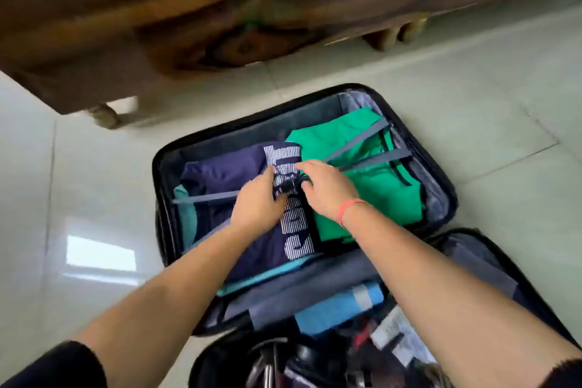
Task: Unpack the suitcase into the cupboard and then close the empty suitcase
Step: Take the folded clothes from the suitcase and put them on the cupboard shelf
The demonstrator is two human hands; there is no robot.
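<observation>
Tiled floor, open suitcase: strap buckle is pinched by left grip and right grip.
Folded clothes look soft and light, best scooped from beneath.

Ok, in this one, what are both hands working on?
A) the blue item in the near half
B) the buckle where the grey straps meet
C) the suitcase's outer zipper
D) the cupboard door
B: the left hand and right hand both pinch the buckle at the centre of the grey straps, which cross over the packed clothes.
</observation>
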